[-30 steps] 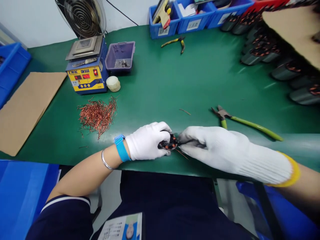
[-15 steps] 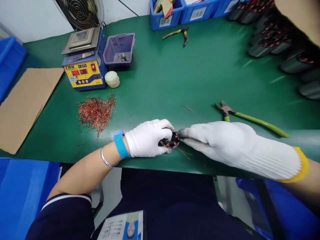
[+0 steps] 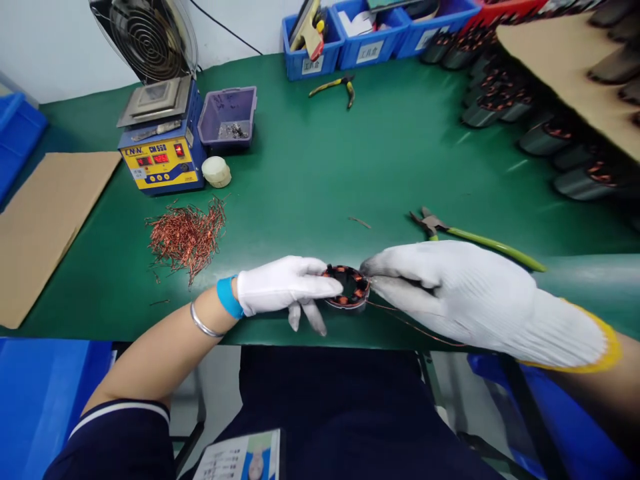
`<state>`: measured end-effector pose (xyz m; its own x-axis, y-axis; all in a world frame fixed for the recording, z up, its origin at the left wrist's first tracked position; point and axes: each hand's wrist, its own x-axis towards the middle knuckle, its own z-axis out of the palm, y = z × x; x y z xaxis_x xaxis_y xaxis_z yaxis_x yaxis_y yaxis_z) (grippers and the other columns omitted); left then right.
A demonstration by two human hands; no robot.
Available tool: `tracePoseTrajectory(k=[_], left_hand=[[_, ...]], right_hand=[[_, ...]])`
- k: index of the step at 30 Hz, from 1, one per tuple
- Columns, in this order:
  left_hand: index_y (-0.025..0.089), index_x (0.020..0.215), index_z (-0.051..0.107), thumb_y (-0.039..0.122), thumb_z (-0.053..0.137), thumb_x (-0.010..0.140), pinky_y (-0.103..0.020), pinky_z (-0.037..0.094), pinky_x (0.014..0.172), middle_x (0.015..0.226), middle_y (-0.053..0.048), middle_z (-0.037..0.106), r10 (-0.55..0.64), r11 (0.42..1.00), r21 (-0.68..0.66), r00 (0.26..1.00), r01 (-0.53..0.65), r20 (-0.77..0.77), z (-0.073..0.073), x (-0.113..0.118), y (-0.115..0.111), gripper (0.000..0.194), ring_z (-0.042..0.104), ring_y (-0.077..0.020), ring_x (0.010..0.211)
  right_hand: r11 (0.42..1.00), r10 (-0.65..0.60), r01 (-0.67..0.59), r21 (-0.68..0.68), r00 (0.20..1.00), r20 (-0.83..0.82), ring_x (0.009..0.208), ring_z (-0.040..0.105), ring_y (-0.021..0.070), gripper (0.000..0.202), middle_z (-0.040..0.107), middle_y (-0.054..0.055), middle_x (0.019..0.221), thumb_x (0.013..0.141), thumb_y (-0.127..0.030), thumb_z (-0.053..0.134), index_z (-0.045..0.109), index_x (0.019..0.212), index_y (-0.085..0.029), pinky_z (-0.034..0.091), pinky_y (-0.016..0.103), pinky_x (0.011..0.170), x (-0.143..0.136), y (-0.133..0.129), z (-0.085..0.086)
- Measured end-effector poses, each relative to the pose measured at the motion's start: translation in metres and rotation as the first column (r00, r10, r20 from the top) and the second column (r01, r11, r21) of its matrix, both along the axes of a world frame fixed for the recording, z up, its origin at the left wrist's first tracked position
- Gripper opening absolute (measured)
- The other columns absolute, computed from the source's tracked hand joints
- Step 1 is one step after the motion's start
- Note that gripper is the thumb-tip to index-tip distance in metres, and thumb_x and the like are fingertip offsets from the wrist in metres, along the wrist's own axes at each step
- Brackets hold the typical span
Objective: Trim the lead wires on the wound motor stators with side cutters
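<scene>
A round black motor stator with copper windings (image 3: 346, 301) stands near the table's front edge, its open end up. My left hand (image 3: 290, 288), in a white glove, holds its left side, with one finger over the rim and other fingers spread below. My right hand (image 3: 425, 280), in a white knit glove with dark fingertips, pinches at the stator's right rim; what lies between the fingertips is too small to tell. Thin copper wires run from the stator to the right, under my right hand. Green-handled cutters (image 3: 490, 245) lie just behind my right hand.
Cut copper wires (image 3: 187, 239) lie in a pile at the left, before a blue and yellow soldering unit (image 3: 163, 163) and a purple bin (image 3: 227, 117). Yellow pliers (image 3: 335, 85) lie farther back. Several stators (image 3: 583, 183) stand at right, beside cardboard (image 3: 560, 60).
My left hand has loosened around the stator, its fingers now more spread, and more of the stator's ring shows. Longer wire shows under my right hand. The whole view has shifted slightly.
</scene>
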<state>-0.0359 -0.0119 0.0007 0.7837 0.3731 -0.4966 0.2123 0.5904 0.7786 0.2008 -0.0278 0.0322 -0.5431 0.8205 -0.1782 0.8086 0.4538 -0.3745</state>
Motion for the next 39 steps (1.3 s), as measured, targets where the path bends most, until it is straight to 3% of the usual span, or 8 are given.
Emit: tracePoseTrajectory(k=[9,16,20,23,25,28,36,39], left_hand=[[0.024,0.117,0.047,0.027,0.084,0.069,-0.032,0.061,0.068,0.145,-0.02,0.049,0.222,0.899,0.333,0.952,-0.284,0.212,0.007,0.002,-0.016,0.061,0.074,-0.0221,0.094],[0.022,0.066,0.048,0.047,0.08,0.073,-0.048,0.055,0.095,0.126,-0.015,0.068,0.108,0.438,0.882,0.984,-0.172,0.139,0.015,0.004,-0.024,0.041,0.068,-0.0284,0.107],[0.02,0.087,0.059,0.076,0.06,0.08,-0.043,0.061,0.078,0.112,-0.015,0.071,0.439,0.692,0.608,0.896,-0.389,0.073,0.006,0.006,-0.019,0.056,0.072,-0.0264,0.095],[0.014,0.101,0.063,0.087,0.045,0.081,-0.034,0.057,0.051,0.097,-0.015,0.071,0.09,0.995,0.029,0.996,-0.09,0.008,-0.002,0.006,-0.01,0.078,0.072,-0.0226,0.065],[0.013,0.112,0.06,0.078,0.062,0.08,-0.029,0.055,0.047,0.101,-0.016,0.071,-0.011,0.994,-0.104,0.998,0.018,0.068,-0.004,0.006,-0.007,0.073,0.071,-0.0202,0.06],[0.022,0.128,0.051,0.047,0.087,0.07,-0.029,0.06,0.059,0.127,-0.016,0.064,0.245,0.962,0.082,0.958,-0.259,0.151,0.001,0.005,-0.011,0.072,0.075,-0.0202,0.079],[0.019,0.063,0.05,0.051,0.076,0.08,-0.043,0.059,0.092,0.123,-0.012,0.068,0.54,0.572,0.567,0.793,-0.592,0.283,0.006,0.011,-0.028,0.045,0.069,-0.0236,0.104],[0.019,0.084,0.06,0.079,0.063,0.077,-0.036,0.061,0.067,0.106,-0.013,0.072,0.455,0.874,0.169,0.889,-0.455,0.044,-0.007,0.013,-0.016,0.06,0.072,-0.0241,0.087]], right_hand=[[0.973,-0.094,0.098,-0.209,0.995,0.03,0.05,0.051,0.0151,0.035,0.057,0.0,0.057,0.091,-0.045,0.04,0.058,0.07,-0.024,0.032,0.027,0.049,0.005,0.003,0.006],[0.894,-0.152,0.057,-0.443,0.972,-0.181,0.055,0.048,0.0155,0.041,0.057,0.0,0.061,0.09,-0.056,0.044,0.056,0.07,-0.022,0.037,0.028,0.05,0.013,0.007,0.011],[0.93,-0.129,0.062,-0.363,0.978,-0.164,0.051,0.047,0.0154,0.04,0.056,0.0,0.056,0.093,-0.052,0.043,0.06,0.071,-0.023,0.036,0.029,0.048,0.009,0.001,0.016],[0.979,-0.079,0.047,-0.199,0.985,-0.155,0.051,0.05,0.0157,0.037,0.059,0.0,0.058,0.096,-0.044,0.041,0.063,0.073,-0.024,0.038,0.029,0.051,0.006,-0.004,0.018],[0.987,-0.076,0.057,-0.148,0.989,-0.125,0.05,0.051,0.0157,0.034,0.06,0.0,0.058,0.095,-0.04,0.041,0.064,0.075,-0.025,0.037,0.029,0.051,0.004,-0.004,0.017],[0.974,-0.137,0.126,-0.186,0.989,-0.047,0.049,0.049,0.0157,0.032,0.056,0.0,0.055,0.092,-0.041,0.043,0.059,0.071,-0.024,0.034,0.029,0.049,0.004,0.0,0.015],[0.921,-0.083,0.005,-0.39,0.98,-0.182,0.058,0.053,0.0173,0.036,0.06,0.001,0.064,0.093,-0.047,0.042,0.059,0.071,-0.023,0.041,0.03,0.053,0.009,0.004,0.016],[0.967,-0.029,-0.002,-0.255,0.993,-0.118,0.054,0.054,0.0168,0.038,0.061,0.001,0.062,0.096,-0.046,0.039,0.06,0.072,-0.024,0.039,0.03,0.05,0.007,-0.001,0.016]])
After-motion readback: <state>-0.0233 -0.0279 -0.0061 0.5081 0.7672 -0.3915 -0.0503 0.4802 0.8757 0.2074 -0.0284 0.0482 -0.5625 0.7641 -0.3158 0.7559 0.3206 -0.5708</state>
